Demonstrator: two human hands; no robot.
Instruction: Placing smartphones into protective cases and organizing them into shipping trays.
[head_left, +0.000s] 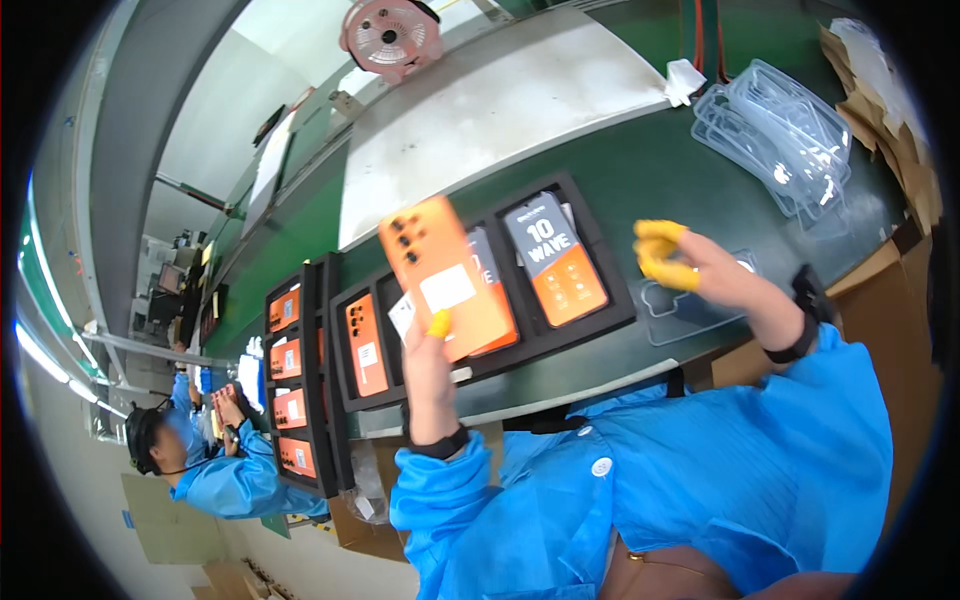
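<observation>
My left hand (428, 380) grips an orange smartphone (428, 245) by its lower edge, with its camera back and a white label facing up. It is held tilted over a black foam tray (612, 270). In that tray sit another orange phone (366, 348) at the left and a phone with a grey-and-orange front film (556, 260) at the right; a further film-covered phone is partly hidden behind the held one. My right hand (690, 262), in yellow finger cots, is raised right of the tray. Its fingers are curved and apart, with nothing visible between them.
A clear plastic tray piece (690, 318) lies below my right hand, and clear plastic trays (775, 135) are stacked at the far right. Left stands another foam tray (325, 400) of orange phones. A co-worker (230, 470) sits beyond it. Cardboard (885, 330) borders the right; a fan (390, 38) stands behind.
</observation>
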